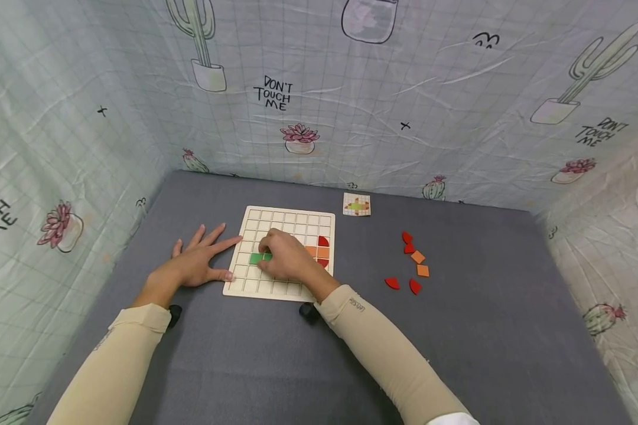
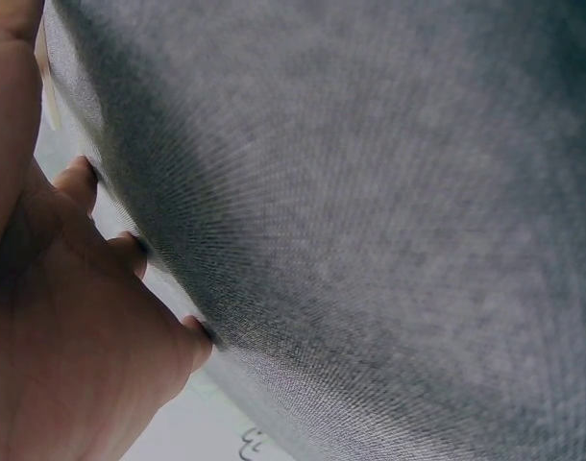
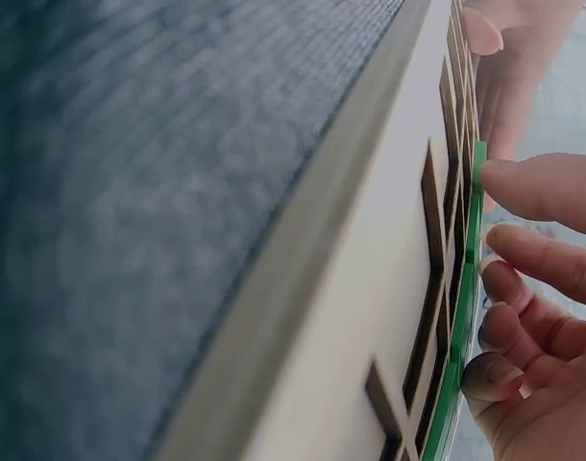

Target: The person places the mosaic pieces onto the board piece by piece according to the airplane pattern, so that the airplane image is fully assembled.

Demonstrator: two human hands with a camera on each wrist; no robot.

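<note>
The person's right hand [image 1: 286, 257] lies over the middle of a pale wooden grid board [image 1: 255, 284] on the grey bench [image 1: 234, 360], its fingertips [image 3: 524, 187] curled down onto a green tile [image 1: 257, 258] that sits in a cell in the left half of the board. The right wrist view shows the green piece lying low along the grid ribs with several fingertips on its top face, so the grip here is a downward press with bent fingers rather than a pinch; it reads as the tile being seated or nudged square in its cell. The left hand [image 1: 201, 262] rests flat on the bench just beside the board's left edge, fingers spread and straight, with the index finger and thumb touching that edge. It holds nothing; that placement looks meant to keep the board from sliding under the other hand's push.

At the board's right edge, orange and red tiles [image 1: 321, 251] already fill a few cells, partly hidden by the right hand. Loose red and orange pieces [image 1: 413, 262] lie scattered on the bench well to the right of the board, within the right arm's reach. A small pattern card [image 1: 357, 204] showing a green, orange and red figure lies beyond the board's far right corner, facing the person. Cactus-print sheeting [image 1: 319, 88] walls in the bench on three sides
</note>
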